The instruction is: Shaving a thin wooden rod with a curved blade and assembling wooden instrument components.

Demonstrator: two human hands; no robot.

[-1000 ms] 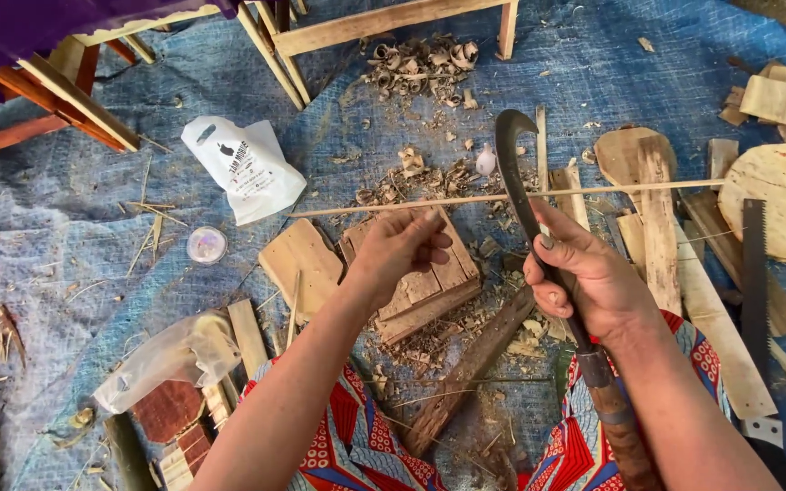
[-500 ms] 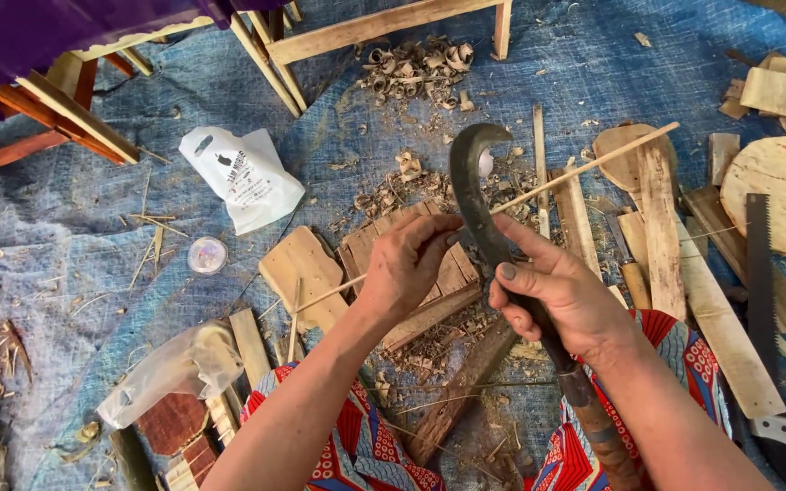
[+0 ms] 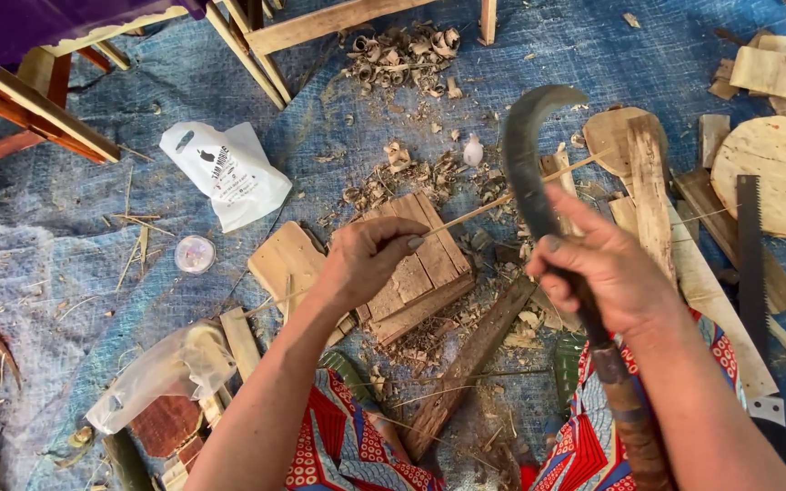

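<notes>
Seen from above, left to right. A red-and-pale wooden frame (image 3: 38,109) crosses the upper left corner over the blue tarpaulin (image 3: 65,236) that covers the floor. A white pouch (image 3: 229,173) lies flat on the tarpaulin, with a small round lid (image 3: 195,254) just below it and a crumpled clear plastic bag (image 3: 161,368) lower still. The left hand (image 3: 366,264) is closed in a pinch on a thin wooden stick (image 3: 479,207), which slants up to the right; the hand rests over a slatted wooden block (image 3: 425,273) beside a flat board (image 3: 286,259). Curled wood shavings (image 3: 402,50) are scattered above. The right hand (image 3: 607,268) is wrapped tight around the handle of a curved dark knife (image 3: 529,155), whose hooked blade, blurred, crosses the stick near its far end. A handsaw (image 3: 750,264) lies at the right among wood offcuts, below a round wooden disc (image 3: 775,177).
</notes>
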